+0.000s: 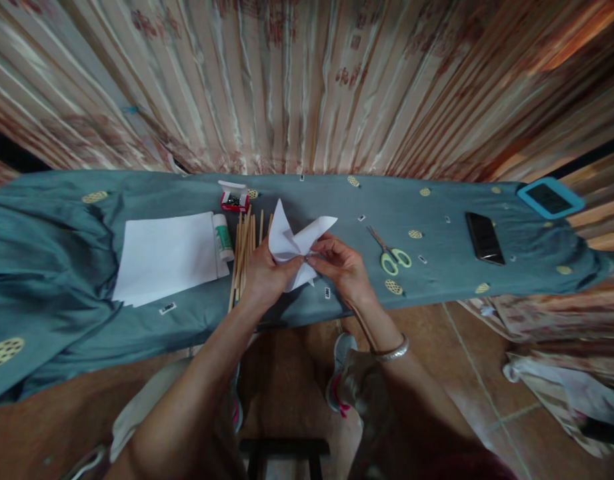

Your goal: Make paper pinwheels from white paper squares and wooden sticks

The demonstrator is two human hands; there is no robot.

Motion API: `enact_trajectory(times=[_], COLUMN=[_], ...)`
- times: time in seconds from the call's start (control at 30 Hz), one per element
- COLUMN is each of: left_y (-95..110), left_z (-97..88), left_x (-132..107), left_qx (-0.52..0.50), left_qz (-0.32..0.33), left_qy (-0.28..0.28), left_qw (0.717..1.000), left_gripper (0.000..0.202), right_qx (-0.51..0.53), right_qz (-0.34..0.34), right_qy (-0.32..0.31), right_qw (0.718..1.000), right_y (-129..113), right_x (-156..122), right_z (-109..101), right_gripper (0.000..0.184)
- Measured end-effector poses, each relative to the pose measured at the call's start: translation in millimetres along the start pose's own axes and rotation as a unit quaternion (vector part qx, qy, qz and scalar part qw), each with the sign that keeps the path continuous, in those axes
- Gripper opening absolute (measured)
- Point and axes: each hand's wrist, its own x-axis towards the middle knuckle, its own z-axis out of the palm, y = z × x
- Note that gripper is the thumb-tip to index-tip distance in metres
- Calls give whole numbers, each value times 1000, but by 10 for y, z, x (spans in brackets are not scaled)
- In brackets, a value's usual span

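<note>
A folded white paper shape with pointed flaps is held over the teal cloth-covered table. My left hand grips its lower left side, fingers closed on it. My right hand pinches the paper's centre from the right, with a silver bangle on that wrist. A bundle of thin wooden sticks lies just left of my left hand.
A stack of white paper sheets and a glue stick lie to the left, a small red box behind. Green-handled scissors, a black phone and a blue-cased device lie to the right. Striped curtain hangs behind.
</note>
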Motion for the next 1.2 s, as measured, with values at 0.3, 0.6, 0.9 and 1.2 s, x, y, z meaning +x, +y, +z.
enact_trajectory(times=[0.3, 0.6, 0.9, 1.2], left_y=[-96, -85, -94, -112], left_z=[29, 48, 29, 13], left_x=[25, 12, -1, 3], left_qx=[-82, -154, -173, -156], left_qz=[-9, -28, -34, -23], left_qy=[0, -20, -47, -40], left_qw=[997, 987, 983, 987], left_gripper=[44, 50, 52, 54], right_qx=[58, 58, 32, 34], right_qz=[21, 63, 81, 88], right_qy=[41, 0, -32, -32], right_qw=[997, 996, 996, 995], right_y=[64, -53, -180, -165], right_x=[8, -4, -17, -31], right_z=[11, 27, 3, -3], right_gripper=[67, 73, 62, 52])
